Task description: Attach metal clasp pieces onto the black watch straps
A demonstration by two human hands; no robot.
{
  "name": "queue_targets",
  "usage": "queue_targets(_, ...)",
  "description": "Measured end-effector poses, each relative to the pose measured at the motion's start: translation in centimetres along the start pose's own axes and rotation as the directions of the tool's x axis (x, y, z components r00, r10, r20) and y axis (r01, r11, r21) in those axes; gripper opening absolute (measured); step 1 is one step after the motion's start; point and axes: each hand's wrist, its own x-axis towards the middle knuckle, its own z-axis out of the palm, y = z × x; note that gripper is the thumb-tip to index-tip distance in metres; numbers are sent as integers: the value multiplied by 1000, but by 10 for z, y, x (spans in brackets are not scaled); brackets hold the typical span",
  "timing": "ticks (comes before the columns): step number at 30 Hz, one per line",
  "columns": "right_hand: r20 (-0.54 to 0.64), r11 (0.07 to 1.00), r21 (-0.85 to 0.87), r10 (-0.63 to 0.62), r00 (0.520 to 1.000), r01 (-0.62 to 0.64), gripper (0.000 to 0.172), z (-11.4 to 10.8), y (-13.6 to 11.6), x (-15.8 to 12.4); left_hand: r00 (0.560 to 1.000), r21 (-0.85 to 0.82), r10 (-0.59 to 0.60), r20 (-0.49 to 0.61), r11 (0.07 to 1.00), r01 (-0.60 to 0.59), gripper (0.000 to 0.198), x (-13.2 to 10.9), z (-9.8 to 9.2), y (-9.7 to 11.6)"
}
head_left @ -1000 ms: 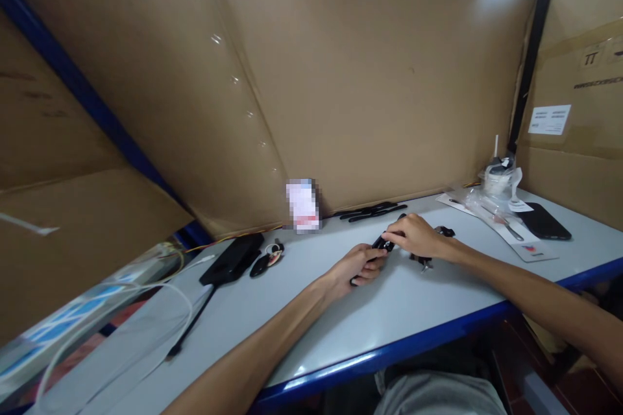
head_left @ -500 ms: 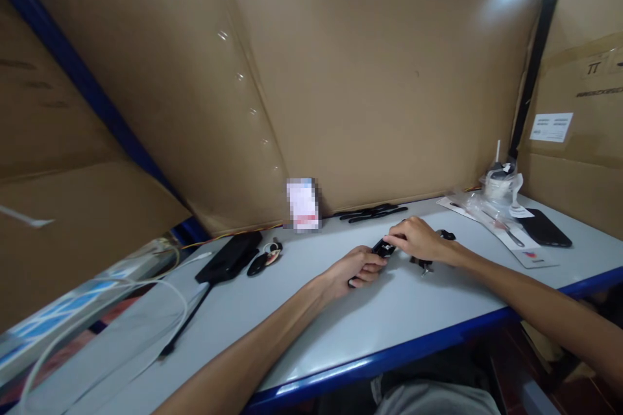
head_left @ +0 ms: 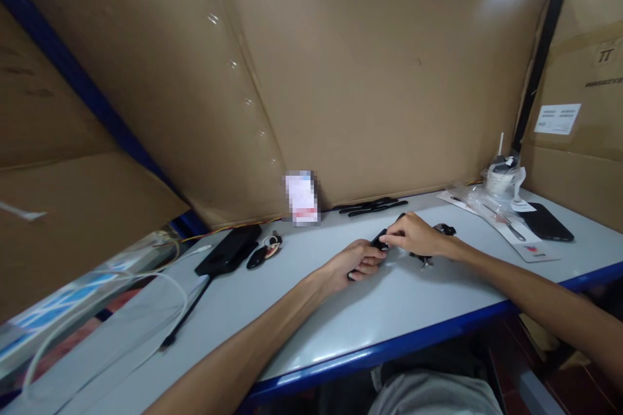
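Observation:
My left hand [head_left: 357,264] is curled round the near end of a small black device [head_left: 378,240] held just above the grey table [head_left: 399,311]. My right hand [head_left: 413,235] pinches the far end of the same black device with its fingertips. Most of the device is hidden by my fingers. Small black parts [head_left: 438,233] and a little metal piece lie on the table right behind my right wrist.
Black straps [head_left: 372,207] lie by the cardboard wall [head_left: 370,78]. To the left are a black pouch [head_left: 228,250], a key fob [head_left: 263,253] and white cables [head_left: 111,298]. At the right sit plastic bags [head_left: 487,204], a tape roll [head_left: 501,178] and a phone [head_left: 548,223].
Both hands stay on the black device and have shifted only slightly. The view has tilted a little, so everything sits a bit higher in the picture.

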Motion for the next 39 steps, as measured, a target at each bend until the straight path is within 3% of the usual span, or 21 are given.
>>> queue_targets(3,-18,995,98,-4,1000,6,38,-1,-2,2,1000,-6,2,-4,1000,-2,39,-1,0,0)
queue_targets(6,-164,993,112,48,985,-30,38,-2,0,3,999,-49,28,25,998,-26,38,-1,1,-2)
queue_targets(9,-262,991,104,108,959,-83,39,-4,3,3,994,-182,111,-15,977,-112,27,3,1,-7)
queue_targets(13,-209,990,73,135,969,-122,37,0,2,2,975,-320,186,-122,923,-216,27,8,3,-14)
queue_targets(18,-152,961,194,227,962,-196,31,6,6,6,949,-215,261,-175,931,-296,25,7,9,-18)
queue_targets(23,44,788,502,388,921,-356,25,4,16,8,938,-131,296,-179,938,-320,34,5,13,-21)
queue_targets(27,169,657,651,362,917,-380,23,1,12,7,935,-136,314,-166,932,-337,36,5,14,-20)
queue_targets(30,193,591,720,333,923,-364,27,1,8,7,952,-201,285,-112,932,-303,33,1,16,-17)
queue_targets(36,273,331,870,296,915,-366,34,9,20,8,986,-482,141,87,872,-82,26,-7,21,-12)
queue_targets(39,279,295,884,290,916,-363,36,12,25,8,989,-567,84,123,824,1,29,-9,23,-10)
